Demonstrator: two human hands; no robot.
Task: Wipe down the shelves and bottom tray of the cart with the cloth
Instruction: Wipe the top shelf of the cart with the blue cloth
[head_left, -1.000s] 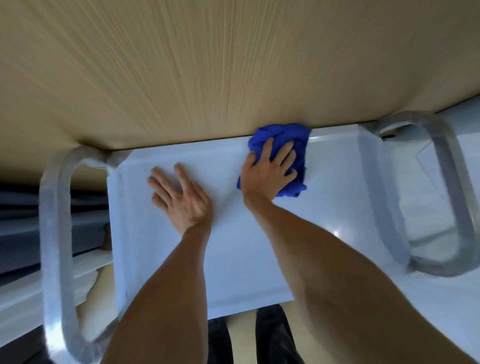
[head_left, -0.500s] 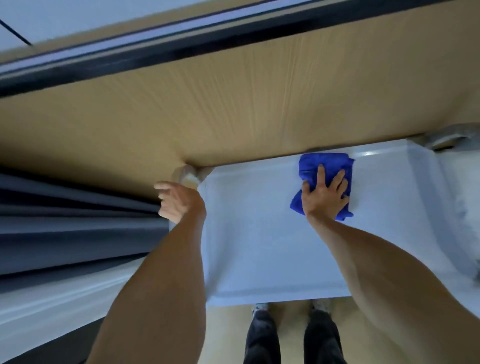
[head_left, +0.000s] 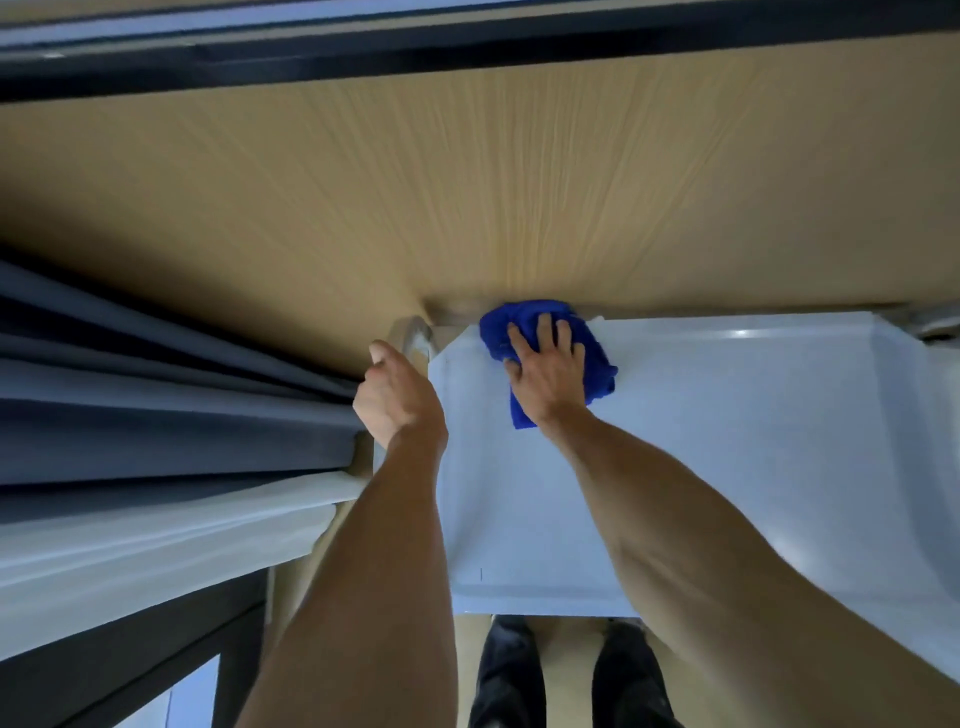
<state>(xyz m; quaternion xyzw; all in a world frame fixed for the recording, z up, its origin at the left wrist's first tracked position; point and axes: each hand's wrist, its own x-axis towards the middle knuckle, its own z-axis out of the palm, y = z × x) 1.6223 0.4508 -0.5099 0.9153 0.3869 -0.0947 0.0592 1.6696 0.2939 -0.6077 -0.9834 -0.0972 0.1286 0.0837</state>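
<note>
Two bare hands work at the far left end of the white shelf (head_left: 727, 467). A blue cloth (head_left: 550, 358) lies bunched in the shelf's far left corner, pushed up against the far rim, where the shelf meets a tan wood-grain panel (head_left: 467, 197). It sits directly under the right hand (head_left: 545, 374), whose palm and fingers (head_left: 563, 332) are spread flat on top of it; the fingers are fairly straight and slightly apart, pressing the cloth down onto the shelf rather than clutching it. Blue shows beyond the fingertips on the far side, at the right of the palm, and in a small flap near the wrist.

Just left of the shelf, the left hand (head_left: 397, 395) is at the cart's pale frame (head_left: 413, 335), beside the shelf's left rim. Its fingers are curled and its thumb points toward the far side; it appears to grip the frame, though the fingers themselves are hidden behind the back of the hand.

Dark grey and white curtains (head_left: 156, 415) hang at the left, touching the frame by the left wrist. Two dark shoes (head_left: 511, 670) stand on the floor at the near edge, below the shelf.
</note>
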